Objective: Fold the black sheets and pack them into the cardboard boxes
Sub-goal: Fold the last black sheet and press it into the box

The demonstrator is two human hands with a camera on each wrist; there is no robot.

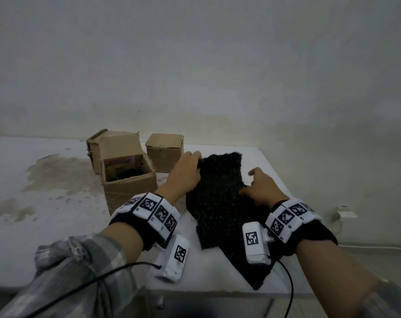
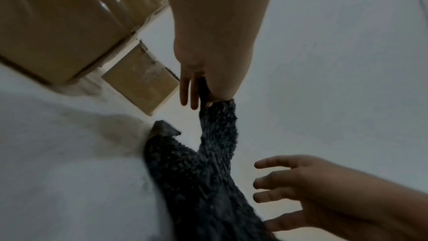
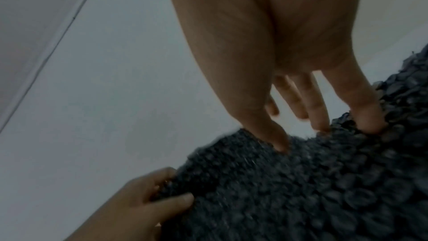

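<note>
A black knobbly sheet (image 1: 218, 203) lies on the white table (image 1: 57, 226), reaching from near the front edge towards the back. My left hand (image 1: 198, 159) pinches its far left corner and lifts it slightly; the pinch shows in the left wrist view (image 2: 206, 103). My right hand (image 1: 250, 182) has straight, spread fingers at the sheet's right edge, and its fingertips (image 3: 281, 146) touch the sheet (image 3: 301, 190). An open cardboard box (image 1: 130, 187) stands left of the sheet, with something dark inside.
A closed cardboard box (image 1: 165, 152) sits behind the left hand, and another box (image 1: 95, 148) stands behind the open one. A brownish stain (image 1: 57, 175) marks the table's left part. A white plug with a cable (image 1: 344, 213) is beyond the table's right edge.
</note>
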